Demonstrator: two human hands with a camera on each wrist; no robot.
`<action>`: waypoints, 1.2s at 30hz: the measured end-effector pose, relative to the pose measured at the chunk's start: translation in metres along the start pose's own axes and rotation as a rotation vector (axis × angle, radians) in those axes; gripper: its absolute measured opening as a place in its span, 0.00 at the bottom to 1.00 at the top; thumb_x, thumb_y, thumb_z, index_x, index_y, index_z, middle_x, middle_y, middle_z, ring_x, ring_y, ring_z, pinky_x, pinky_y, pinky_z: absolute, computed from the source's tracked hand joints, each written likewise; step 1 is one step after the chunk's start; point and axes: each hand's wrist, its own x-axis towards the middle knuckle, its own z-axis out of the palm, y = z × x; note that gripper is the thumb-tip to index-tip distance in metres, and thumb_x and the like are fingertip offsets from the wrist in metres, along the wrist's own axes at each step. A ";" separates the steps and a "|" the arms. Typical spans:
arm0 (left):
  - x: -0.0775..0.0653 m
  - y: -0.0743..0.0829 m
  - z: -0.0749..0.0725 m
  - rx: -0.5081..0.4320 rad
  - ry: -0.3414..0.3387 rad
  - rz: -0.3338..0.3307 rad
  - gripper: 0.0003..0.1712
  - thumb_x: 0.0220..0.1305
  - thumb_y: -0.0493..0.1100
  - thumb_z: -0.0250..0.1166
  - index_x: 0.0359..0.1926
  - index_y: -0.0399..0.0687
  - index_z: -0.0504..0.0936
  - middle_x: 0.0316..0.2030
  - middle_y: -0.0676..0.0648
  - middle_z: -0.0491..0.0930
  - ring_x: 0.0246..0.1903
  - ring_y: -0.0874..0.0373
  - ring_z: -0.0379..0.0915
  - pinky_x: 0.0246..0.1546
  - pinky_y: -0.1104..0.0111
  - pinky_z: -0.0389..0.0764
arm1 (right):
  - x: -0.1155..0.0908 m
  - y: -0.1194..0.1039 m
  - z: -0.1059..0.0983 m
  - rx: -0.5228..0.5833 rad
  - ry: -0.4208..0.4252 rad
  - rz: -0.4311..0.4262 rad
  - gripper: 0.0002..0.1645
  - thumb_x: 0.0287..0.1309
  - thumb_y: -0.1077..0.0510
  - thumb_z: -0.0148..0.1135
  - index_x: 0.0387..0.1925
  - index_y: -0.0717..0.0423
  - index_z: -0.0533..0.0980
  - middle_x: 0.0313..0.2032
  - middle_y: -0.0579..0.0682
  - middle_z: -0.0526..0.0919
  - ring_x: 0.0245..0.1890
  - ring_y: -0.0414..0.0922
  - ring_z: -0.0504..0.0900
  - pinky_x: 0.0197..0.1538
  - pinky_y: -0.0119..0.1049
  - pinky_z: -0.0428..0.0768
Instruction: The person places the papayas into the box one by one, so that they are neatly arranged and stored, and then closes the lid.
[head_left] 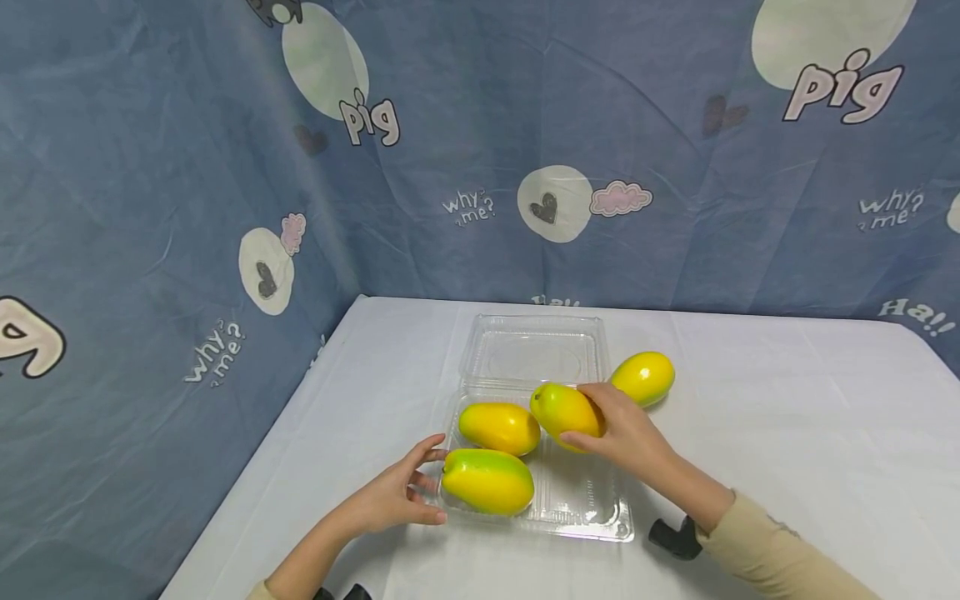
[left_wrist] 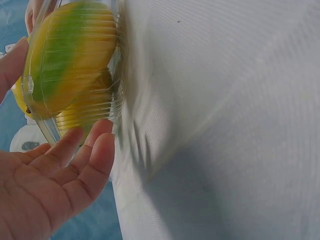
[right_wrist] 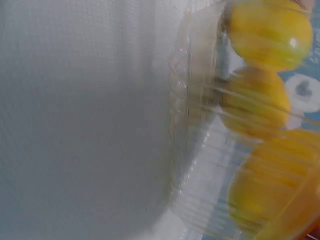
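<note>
A clear plastic clamshell box (head_left: 581, 504) lies on the table with its lid (head_left: 536, 346) folded back. Two yellow-green mangoes rest in its left half, a front mango (head_left: 487, 482) and a rear mango (head_left: 498, 427). My right hand (head_left: 630, 433) grips another mango (head_left: 562, 412) over the back right of the box, thumb on the near side. Through the ribbed wall, the right wrist view shows this held mango (right_wrist: 280, 185). At the box's left edge is my left hand (head_left: 393, 492), fingers spread and slightly bent, holding nothing; its fingertips (left_wrist: 102, 142) are right at the box wall.
One more mango (head_left: 645, 377) lies on the white tablecloth (head_left: 780, 417), just right of the lid. Black wrist gear (head_left: 675, 537) shows by the right sleeve. A blue printed curtain (head_left: 450, 100) hangs behind the table and along its left side.
</note>
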 end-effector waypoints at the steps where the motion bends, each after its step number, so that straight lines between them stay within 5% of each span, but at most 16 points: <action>1: 0.000 0.000 0.000 -0.001 0.000 0.000 0.55 0.48 0.43 0.72 0.70 0.45 0.46 0.64 0.34 0.57 0.44 0.53 0.70 0.38 0.70 0.75 | 0.000 -0.001 0.001 -0.008 0.001 -0.002 0.37 0.42 0.45 0.71 0.50 0.63 0.72 0.45 0.55 0.78 0.44 0.50 0.76 0.45 0.45 0.75; 20: 0.001 0.000 0.000 -0.007 -0.004 0.003 0.55 0.48 0.42 0.72 0.70 0.44 0.46 0.64 0.33 0.57 0.43 0.52 0.70 0.38 0.70 0.75 | -0.001 0.003 0.013 -0.142 0.013 -0.071 0.37 0.43 0.41 0.68 0.51 0.60 0.72 0.45 0.55 0.79 0.45 0.53 0.76 0.51 0.48 0.70; 36: 0.000 -0.001 0.000 0.001 -0.004 0.011 0.55 0.48 0.42 0.72 0.70 0.43 0.46 0.64 0.32 0.57 0.43 0.50 0.70 0.38 0.71 0.75 | -0.003 0.002 0.016 -0.160 -0.015 -0.044 0.36 0.44 0.44 0.68 0.50 0.62 0.71 0.45 0.55 0.78 0.44 0.52 0.76 0.48 0.46 0.73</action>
